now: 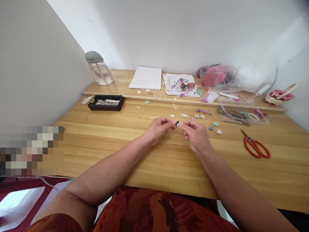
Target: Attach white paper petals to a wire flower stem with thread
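Observation:
Over the middle of the table, my left hand (159, 129) is closed in a pinch on a small dark-blue and white petal-shaped piece (177, 123). My right hand (196, 133) pinches the same piece from its other side, so the two sets of fingertips nearly meet. Its exact make is too small to tell. Just beyond the hands lie a white leaf-shaped cutout (172, 115) and a few pointed white scraps (184, 115). Several small spools of thread (211, 128) in pastel colours stand to the right of my right hand.
Red-handled scissors (256, 145) lie at the right. Behind them is a clear plastic tray (263, 120) of metal tools. A black bead box (106, 103) sits at left, near a water bottle (100, 69). Paper sheets (146, 77), wire flowers (187, 86) and a small basket (280, 96) occupy the raised back ledge.

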`<state>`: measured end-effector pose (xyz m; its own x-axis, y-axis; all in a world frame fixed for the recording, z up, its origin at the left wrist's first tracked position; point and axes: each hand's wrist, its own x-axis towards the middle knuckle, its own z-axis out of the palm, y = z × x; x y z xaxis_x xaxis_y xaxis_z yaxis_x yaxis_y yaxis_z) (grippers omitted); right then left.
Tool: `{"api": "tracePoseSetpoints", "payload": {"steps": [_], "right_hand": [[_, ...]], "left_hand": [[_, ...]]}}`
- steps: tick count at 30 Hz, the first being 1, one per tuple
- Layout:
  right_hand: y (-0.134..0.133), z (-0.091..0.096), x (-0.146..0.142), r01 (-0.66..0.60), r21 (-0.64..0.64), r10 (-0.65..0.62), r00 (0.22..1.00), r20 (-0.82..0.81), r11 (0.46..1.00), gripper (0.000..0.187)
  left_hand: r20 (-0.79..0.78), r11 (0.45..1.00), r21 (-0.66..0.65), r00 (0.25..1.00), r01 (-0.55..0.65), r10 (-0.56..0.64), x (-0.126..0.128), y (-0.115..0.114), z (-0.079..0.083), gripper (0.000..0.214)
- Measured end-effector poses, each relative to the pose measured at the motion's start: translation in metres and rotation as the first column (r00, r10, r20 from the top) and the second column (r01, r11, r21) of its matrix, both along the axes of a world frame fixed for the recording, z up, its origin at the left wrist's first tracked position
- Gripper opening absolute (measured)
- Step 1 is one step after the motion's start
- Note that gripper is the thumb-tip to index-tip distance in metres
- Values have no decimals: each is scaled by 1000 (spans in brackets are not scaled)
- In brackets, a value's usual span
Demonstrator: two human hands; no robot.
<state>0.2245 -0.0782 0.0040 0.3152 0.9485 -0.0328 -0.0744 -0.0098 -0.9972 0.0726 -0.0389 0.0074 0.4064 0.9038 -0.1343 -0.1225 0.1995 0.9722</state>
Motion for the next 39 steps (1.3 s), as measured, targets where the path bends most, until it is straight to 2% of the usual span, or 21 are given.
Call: {"api": "tracePoseSetpoints", "payload": {"steps": [5,12,16,22,27,31,37,39], "right_hand": [[0,1,0,28,-24,-29,999,-38,999,28],[-1,3,4,-50,-43,46,996,-75,998,31],[0,4,6,-39,-30,36,994,-99,999,33],[1,-1,2,12,10,-12,999,-38,1000,29],[1,-4,-1,17,22,-18,1000,10,1000,27],[0,-5,-2,-9,-4,9,1000,0,1000,26],[-3,-2,0,-156,-76,153,987,-42,985,30],[-3,-1,1,-159,-91,155,987,-45,983,30]], "left_hand": [[-51,999,-45,998,29,-31,2,-3,-1,38],[-60,1000,-23,998,12,-14,3,-3,-3,30],[-90,999,21,996,32,-30,2,-3,-4,26],[-152,993,101,987,61,-46,1,-4,-4,27],[-142,994,111,990,11,5,1,-3,-4,27],[-110,994,104,994,-16,27,2,-1,-6,28],[-34,997,51,998,-58,60,1,2,-6,26],[-42,998,46,998,-53,55,1,2,-6,27]]}}
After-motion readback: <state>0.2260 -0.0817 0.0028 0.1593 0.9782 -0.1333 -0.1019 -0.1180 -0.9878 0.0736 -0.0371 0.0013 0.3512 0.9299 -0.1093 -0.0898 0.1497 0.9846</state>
